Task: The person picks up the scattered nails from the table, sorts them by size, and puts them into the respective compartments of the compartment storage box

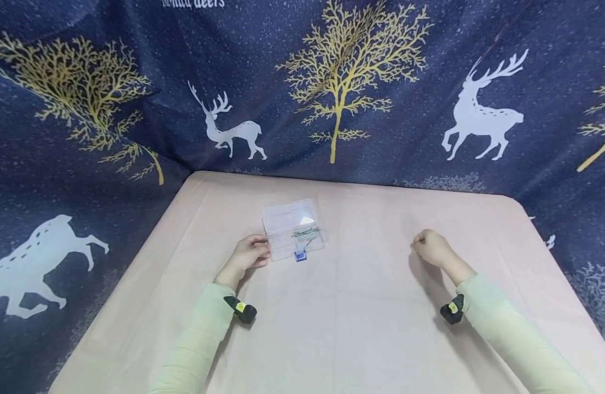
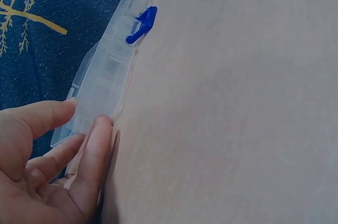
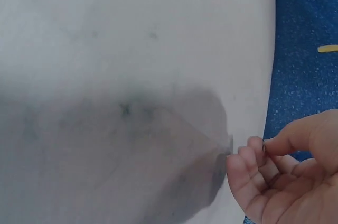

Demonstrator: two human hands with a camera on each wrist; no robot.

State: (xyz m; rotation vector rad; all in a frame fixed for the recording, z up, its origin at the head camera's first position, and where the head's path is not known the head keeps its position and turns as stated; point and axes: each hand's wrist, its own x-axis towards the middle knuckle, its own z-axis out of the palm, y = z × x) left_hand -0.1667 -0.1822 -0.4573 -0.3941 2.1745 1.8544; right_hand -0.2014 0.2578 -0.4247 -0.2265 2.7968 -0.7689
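An open clear plastic box (image 1: 283, 249) with a blue latch (image 1: 301, 255) lies on the table, its lid (image 1: 290, 216) raised at the back. Several thin metal pins or nails (image 1: 306, 233) lie in its right part. My left hand (image 1: 245, 254) holds the box's left end, thumb and fingers on either side in the left wrist view. Well to the right, my right hand (image 1: 432, 249) is just above the table with curled fingers. In the right wrist view its thumb and fingertip meet on a tiny dark piece (image 3: 264, 147), mostly hidden.
A pale pink cloth (image 1: 371, 306) covers the table. Behind it hangs a dark blue curtain (image 1: 302, 137) with white deer and yellow trees. Each sleeve carries a black wrist camera (image 1: 244, 312).
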